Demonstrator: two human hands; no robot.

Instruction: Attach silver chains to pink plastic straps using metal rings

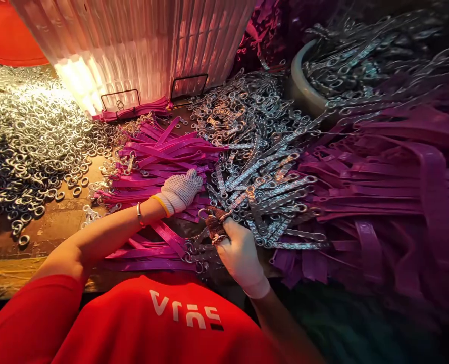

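Far left: loose metal rings [38, 151] piled on the worn table [57, 217], strays toward its near edge, red object [12, 35] behind. Next, two ribbed translucent panels [133, 45] stand at the back, bright light on the left one, wire loops [120, 96] low on their fronts. Pink straps [163, 151] lie in a loose stack in front of them, metal fittings on the left ends; more pink straps sit nearer the torso, fittings at right. Left hand [182, 192], dotted white glove with yellow cuff, is over the right part of the stack, fingers bunched, narrow; can't tell if a strap is pinched. Right hand [239, 255], plain pale glove, just right of the nearer straps, is closed around a dark brown object [215, 226]; can't tell what it is. Small metal ring [202, 215] at its left side, braided metal chain [236, 203] running up-right from it. Right of that: heap of metal chain pieces [262, 151], then a pale-rimmed basin [302, 76] full of more chains at the back. Far right: big spread of purple straps [391, 182], dimly lit, some hanging over the front edge.
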